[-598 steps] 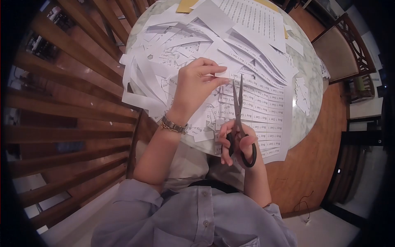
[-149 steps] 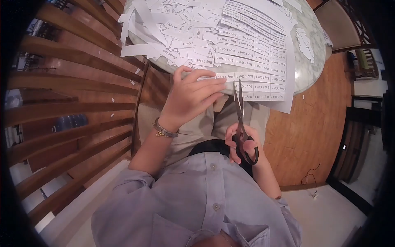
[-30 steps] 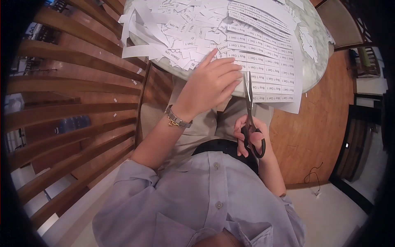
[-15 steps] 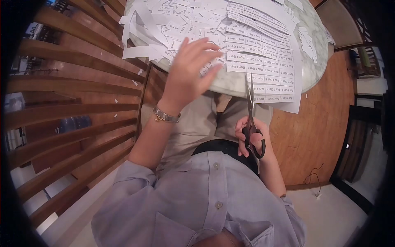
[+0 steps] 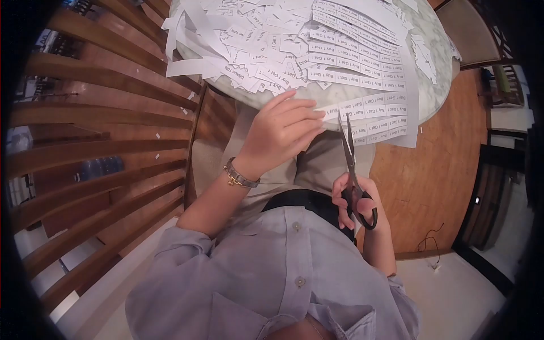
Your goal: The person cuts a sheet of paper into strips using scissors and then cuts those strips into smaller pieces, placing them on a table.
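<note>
My left hand, with a metal watch on its wrist, is at the table's near edge, its fingertips closed on the left end of a printed paper strip. My right hand holds black-handled scissors, their blades pointing up and slightly parted at that strip. The strip is part of a large sheet printed with "Buy 1 Get 1" and slit into rows still joined at the right. Small cut paper pieces lie heaped to the left of the sheet.
The round marble table has another small pile of slips at its right. Long blank paper strips hang over its left edge. A slatted wooden rail runs along the left, and a chair is at the upper right.
My left hand has come down and right from above the pile to the strip's end. My right hand has shifted slightly down and right with the scissors, and the lower strips have separated from those above.
</note>
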Available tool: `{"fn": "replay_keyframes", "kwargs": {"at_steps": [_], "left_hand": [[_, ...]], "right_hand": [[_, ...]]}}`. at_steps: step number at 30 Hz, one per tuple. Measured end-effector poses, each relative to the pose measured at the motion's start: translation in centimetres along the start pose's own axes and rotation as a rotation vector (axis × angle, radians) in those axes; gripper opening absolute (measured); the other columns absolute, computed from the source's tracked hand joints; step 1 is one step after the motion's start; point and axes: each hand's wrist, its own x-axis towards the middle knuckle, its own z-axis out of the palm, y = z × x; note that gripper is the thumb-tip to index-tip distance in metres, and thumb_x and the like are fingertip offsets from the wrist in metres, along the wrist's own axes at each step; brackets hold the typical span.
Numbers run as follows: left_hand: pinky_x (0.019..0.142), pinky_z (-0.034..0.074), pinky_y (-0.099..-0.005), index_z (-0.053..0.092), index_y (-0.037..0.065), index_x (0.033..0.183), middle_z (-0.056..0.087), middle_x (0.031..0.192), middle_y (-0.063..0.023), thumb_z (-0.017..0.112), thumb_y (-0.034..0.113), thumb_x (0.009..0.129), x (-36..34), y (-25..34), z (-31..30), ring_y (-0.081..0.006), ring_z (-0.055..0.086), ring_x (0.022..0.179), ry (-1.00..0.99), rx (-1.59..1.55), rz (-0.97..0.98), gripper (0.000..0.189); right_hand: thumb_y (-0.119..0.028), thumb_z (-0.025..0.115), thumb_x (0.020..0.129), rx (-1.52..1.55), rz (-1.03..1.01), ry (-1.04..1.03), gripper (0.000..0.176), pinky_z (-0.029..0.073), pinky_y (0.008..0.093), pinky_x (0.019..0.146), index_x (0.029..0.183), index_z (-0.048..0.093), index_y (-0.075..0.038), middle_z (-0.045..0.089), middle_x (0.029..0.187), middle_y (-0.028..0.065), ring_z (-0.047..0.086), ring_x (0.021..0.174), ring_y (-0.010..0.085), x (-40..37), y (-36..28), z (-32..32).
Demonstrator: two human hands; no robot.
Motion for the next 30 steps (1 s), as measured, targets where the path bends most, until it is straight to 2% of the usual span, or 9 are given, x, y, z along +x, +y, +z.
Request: {"fn": "replay_keyframes", "kwargs": {"at_steps": [1,4,7,10,17,20,22,30], "left_hand": [[0.080,0.040,-0.0353,0.060,0.009,0.076,0.060,0.081,-0.0007,0.065,0.006,0.061,-0.1,0.1,0.1,-0.0169,0.056,0.085,0.022,-0.023,0.019,0.016],[0.073,0.042,-0.0321,0.060,0.008,0.076,0.061,0.079,-0.0016,0.064,0.004,0.062,0.0,0.3,-0.1,-0.0162,0.057,0.080,0.051,0.000,0.051,0.015],[0.068,0.042,-0.0307,0.061,0.007,0.077,0.061,0.079,-0.0021,0.064,0.003,0.061,0.2,0.4,-0.4,-0.0155,0.057,0.079,0.083,0.038,0.091,0.018],[0.066,0.042,-0.0287,0.060,0.009,0.080,0.059,0.080,0.0010,0.058,0.007,0.063,0.0,-0.2,-0.1,-0.0141,0.055,0.078,0.144,0.088,0.139,0.018],[0.062,0.042,-0.0263,0.062,0.010,0.082,0.060,0.084,0.0031,0.056,0.007,0.060,-0.3,-0.8,-0.5,-0.0137,0.054,0.076,0.201,0.123,0.164,0.023],[0.060,0.044,-0.0248,0.062,0.010,0.081,0.060,0.085,0.0030,0.056,0.007,0.059,-0.4,-0.7,-0.4,-0.0134,0.053,0.073,0.188,0.119,0.146,0.023],[0.057,0.044,-0.0228,0.062,0.005,0.075,0.062,0.080,-0.0016,0.059,-0.002,0.054,-0.2,-0.4,-0.3,-0.0145,0.055,0.069,0.201,0.085,0.148,0.022],[0.061,0.046,-0.0237,0.062,0.004,0.074,0.062,0.080,-0.0027,0.059,-0.002,0.056,-0.4,-0.5,-0.2,-0.0159,0.057,0.073,0.187,0.055,0.130,0.019]], "right_hand": [[-0.052,0.064,0.062,0.015,0.019,-0.009,0.064,0.042,0.0200,0.037,0.086,0.044,0.003,0.039,0.057,0.0000,0.044,0.036,0.0064,-0.3,-0.1,0.0],[-0.053,0.064,0.060,0.016,0.074,-0.072,0.065,0.043,0.0204,0.038,0.085,0.044,0.003,0.040,0.057,0.0003,0.045,0.036,0.0067,-0.9,-0.6,0.1],[-0.054,0.064,0.059,-0.050,0.132,-0.021,0.066,0.043,0.0210,0.038,0.086,0.044,0.003,0.040,0.058,0.0004,0.045,0.037,0.0069,-0.8,-0.7,0.4],[-0.055,0.063,0.059,-0.011,0.037,-0.030,0.066,0.043,0.0211,0.038,0.086,0.043,0.003,0.041,0.058,0.0005,0.045,0.037,0.0069,0.0,-0.1,0.4],[-0.057,0.060,0.062,-0.019,-0.078,-0.024,0.066,0.042,0.0198,0.038,0.086,0.043,0.002,0.039,0.057,-0.0001,0.043,0.035,0.0064,2.7,0.0,0.9],[-0.057,0.058,0.063,-0.038,-0.098,-0.027,0.064,0.042,0.0199,0.037,0.084,0.042,0.001,0.039,0.057,-0.0005,0.042,0.035,0.0060,3.5,0.1,0.7],[-0.056,0.058,0.064,-0.045,-0.099,-0.022,0.063,0.042,0.0198,0.037,0.084,0.042,0.001,0.039,0.057,-0.0006,0.042,0.035,0.0060,3.8,0.1,0.7],[-0.055,0.057,0.066,-0.056,-0.110,-0.011,0.062,0.041,0.0193,0.037,0.083,0.042,0.002,0.040,0.057,-0.0005,0.042,0.035,0.0055,4.1,0.2,0.4]]}}
